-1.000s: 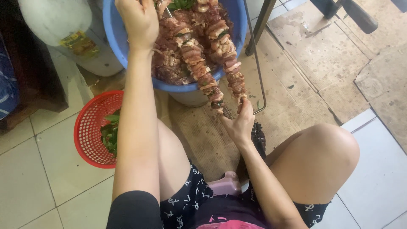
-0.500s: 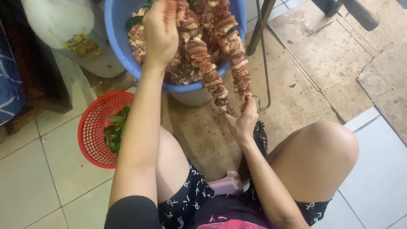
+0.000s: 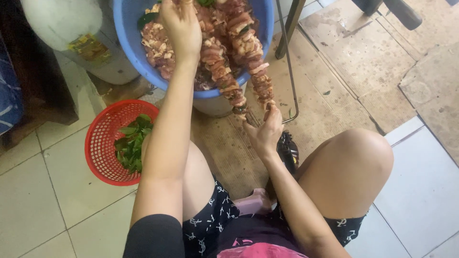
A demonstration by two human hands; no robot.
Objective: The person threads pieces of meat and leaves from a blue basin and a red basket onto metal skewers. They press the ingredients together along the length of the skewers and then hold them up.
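The right hand (image 3: 264,134) is pinched narrow around the lower ends of the meat-loaded wooden skewers (image 3: 234,52), which slant up toward twelve o'clock over the round blue plastic basin (image 3: 128,28) of chopped raw meat. The left hand (image 3: 181,28) is curled loosely over the skewers' upper part (its fingertips are hidden). At nine o'clock, a round red plastic basket (image 3: 103,143) with green leaves (image 3: 131,143) sits on the pale floor tiles (image 3: 48,191).

L hand (image 3: 181,26) raised, fingers curled; R hand (image 3: 264,131) pinching, arms extended.
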